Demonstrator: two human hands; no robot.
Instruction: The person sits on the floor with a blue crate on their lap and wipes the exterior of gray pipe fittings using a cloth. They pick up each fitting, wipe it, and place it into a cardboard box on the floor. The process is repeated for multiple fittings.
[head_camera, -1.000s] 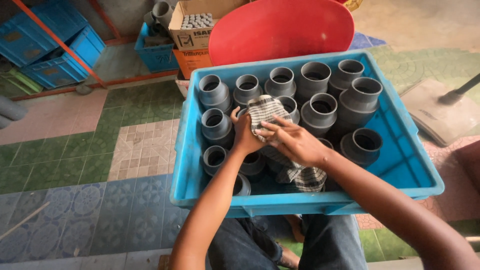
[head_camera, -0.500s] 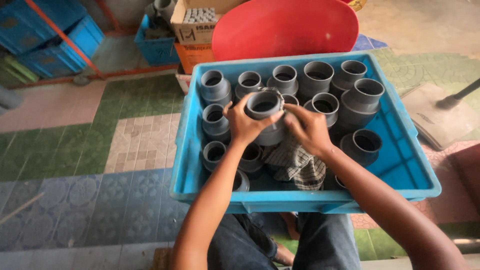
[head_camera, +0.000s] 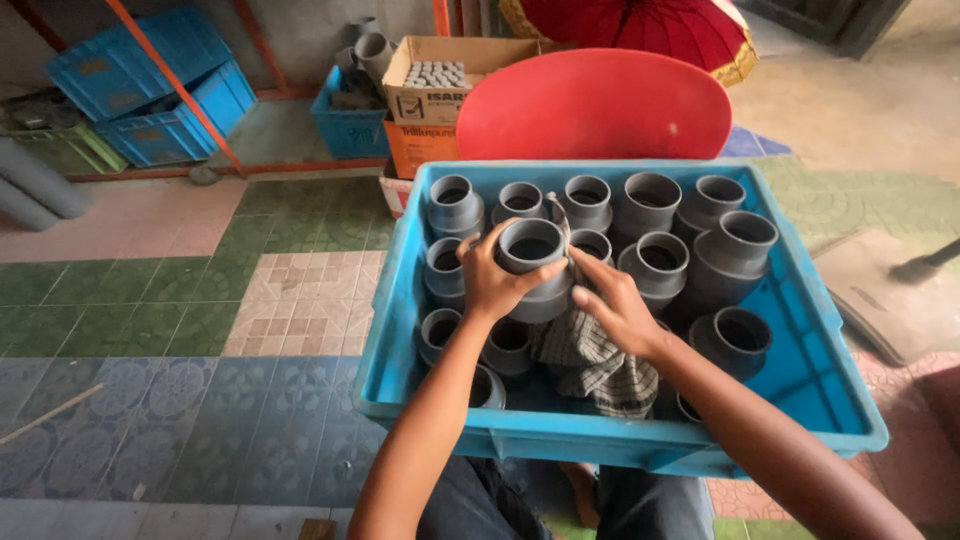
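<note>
head view, looking steeply down, close over crate (head_camera: 790, 330)

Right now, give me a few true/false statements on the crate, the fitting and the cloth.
1. The left hand grips a grey pipe fitting. True.
2. The crate is red. False: it is blue; the red thing is a round basin behind it.
3. A checked cloth lies in the crate under the right hand. True.
4. The held fitting lies on the tiled floor. False: it is held up above the other fittings in the crate.
</note>
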